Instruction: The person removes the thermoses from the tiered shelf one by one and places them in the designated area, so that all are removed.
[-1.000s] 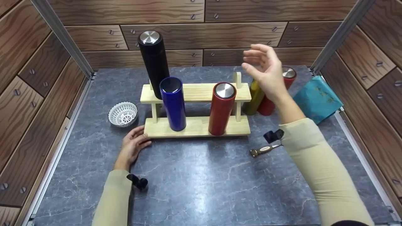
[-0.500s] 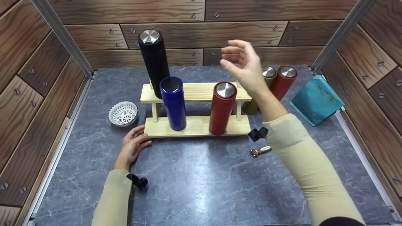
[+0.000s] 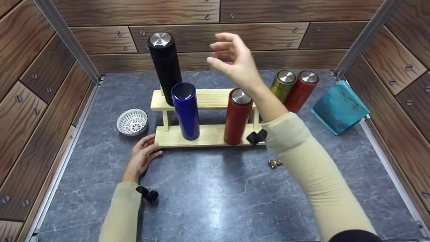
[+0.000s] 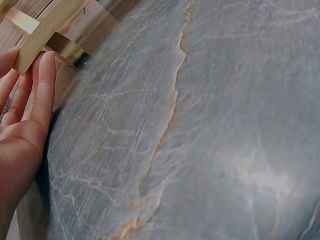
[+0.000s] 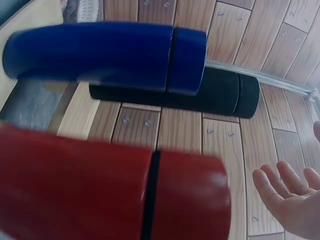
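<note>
My left hand (image 3: 141, 157) holds the left front corner of a two-tier wooden rack (image 3: 210, 145), thumb on one side of the board and fingers on the other in the left wrist view. My right hand (image 3: 240, 64) is raised above the rack's upper tier, fingers loosely bent, nothing in it. A tall black thermos bottle (image 3: 166, 67) stands on the upper tier at the left. On the lower tier stand a blue thermos bottle (image 3: 188, 117) and a red thermos bottle (image 3: 235, 121). In the right wrist view, the red bottle (image 5: 100, 185) looms close, apart from the fingers.
Behind the right forearm stand a green-gold thermos bottle (image 3: 282, 87) and a second red one (image 3: 301, 92). A teal pouch (image 3: 341, 109) is at the right, a white woven basket (image 3: 126, 116) at the left. A brown-handled tool (image 3: 274, 163) is partly covered by the right sleeve.
My right hand has moved left and a little farther back, from beside the bottles at the right to over the rack. The left hand stays on the rack's corner.
</note>
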The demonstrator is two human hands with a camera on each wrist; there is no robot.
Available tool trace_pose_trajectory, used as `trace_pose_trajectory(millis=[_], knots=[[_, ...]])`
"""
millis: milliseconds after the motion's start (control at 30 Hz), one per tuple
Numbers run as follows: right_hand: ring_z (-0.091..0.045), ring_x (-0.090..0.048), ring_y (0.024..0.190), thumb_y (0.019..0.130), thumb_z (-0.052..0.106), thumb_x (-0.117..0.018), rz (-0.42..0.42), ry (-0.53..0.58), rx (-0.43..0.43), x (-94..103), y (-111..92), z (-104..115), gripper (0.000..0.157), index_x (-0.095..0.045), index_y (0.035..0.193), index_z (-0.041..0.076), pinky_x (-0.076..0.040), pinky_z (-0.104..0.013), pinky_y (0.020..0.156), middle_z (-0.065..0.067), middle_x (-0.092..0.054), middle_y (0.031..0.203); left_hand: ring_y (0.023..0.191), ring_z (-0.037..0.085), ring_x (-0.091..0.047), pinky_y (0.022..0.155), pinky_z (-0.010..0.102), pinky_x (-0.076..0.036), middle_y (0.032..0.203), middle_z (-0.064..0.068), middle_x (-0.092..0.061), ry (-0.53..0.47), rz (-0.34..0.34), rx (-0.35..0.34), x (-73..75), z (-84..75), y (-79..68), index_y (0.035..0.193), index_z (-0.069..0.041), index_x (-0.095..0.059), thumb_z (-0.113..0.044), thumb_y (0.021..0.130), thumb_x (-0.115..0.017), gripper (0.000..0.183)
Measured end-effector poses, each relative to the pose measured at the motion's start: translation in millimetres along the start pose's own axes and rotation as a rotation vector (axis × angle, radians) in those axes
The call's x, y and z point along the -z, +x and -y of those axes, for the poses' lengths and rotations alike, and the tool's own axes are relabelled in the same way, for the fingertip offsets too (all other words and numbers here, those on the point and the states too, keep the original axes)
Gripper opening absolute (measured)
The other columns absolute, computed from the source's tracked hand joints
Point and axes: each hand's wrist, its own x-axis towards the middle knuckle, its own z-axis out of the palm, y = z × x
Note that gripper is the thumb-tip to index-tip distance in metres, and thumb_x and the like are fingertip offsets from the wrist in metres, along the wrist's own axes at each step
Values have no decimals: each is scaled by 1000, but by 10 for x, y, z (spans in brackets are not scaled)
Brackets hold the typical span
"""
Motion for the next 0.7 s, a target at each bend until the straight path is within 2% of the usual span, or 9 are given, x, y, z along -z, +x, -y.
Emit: trace_pose_trajectory(millis=[200, 400, 700], knots=[[-25, -57, 100, 79, 6, -72, 29, 3, 2, -236, 108, 18, 51, -47, 124, 1, -49, -30, 88, -12, -59, 110, 82, 23, -63, 74, 38, -56, 115, 11, -54, -8, -6, 14, 1, -9, -5, 126, -2, -46, 8, 85, -58, 44], [-23, -57, 102, 78, 9, -74, 31, -22, -21, -390, 210, 29, 54, -47, 125, 3, -47, -26, 88, -11, -58, 112, 85, 21, -63, 76, 38, -56, 117, 11, -53, 12, -4, 11, -14, -23, -11, 130, 0, -42, 7, 85, -58, 48], [-23, -55, 105, 76, 12, -76, -1, -50, -94, -588, 385, -143, 60, -46, 128, 6, -46, -22, 88, -11, -55, 118, 84, 21, -63, 75, 38, -56, 116, 10, -53, 6, -12, 16, -20, -18, -14, 127, -2, -45, 8, 86, -58, 45]])
